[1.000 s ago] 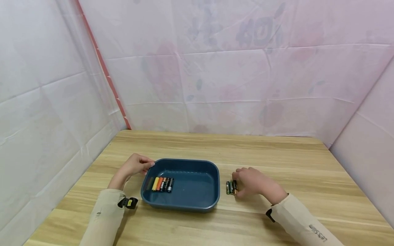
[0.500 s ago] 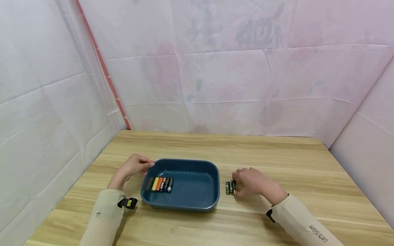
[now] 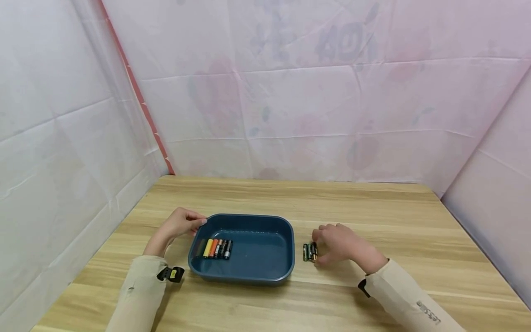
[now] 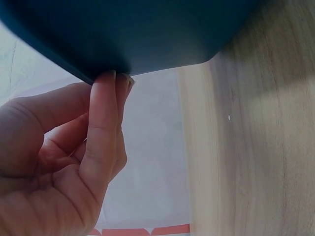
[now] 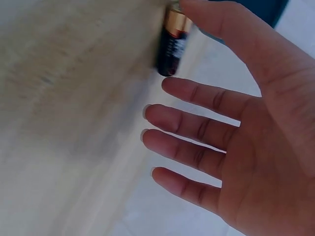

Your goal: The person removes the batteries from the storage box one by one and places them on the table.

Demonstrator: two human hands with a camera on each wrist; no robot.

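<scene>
Hands: right hand (image 3: pixel 338 243) partly hides batteries (image 3: pixel 309 252).

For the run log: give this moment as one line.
left hand: touches blue tray rim | right hand: fingers straight, at table batteries | tray: row of batteries inside

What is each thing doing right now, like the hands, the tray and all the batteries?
left hand: fingertips touching the tray's left rim.
right hand: fingers straight, thumb touching the nearest loose battery.
blue tray: flat on the table.
batteries in the tray: lying side by side at its left end.
loose batteries: lying together on the table, right of the tray.
</scene>
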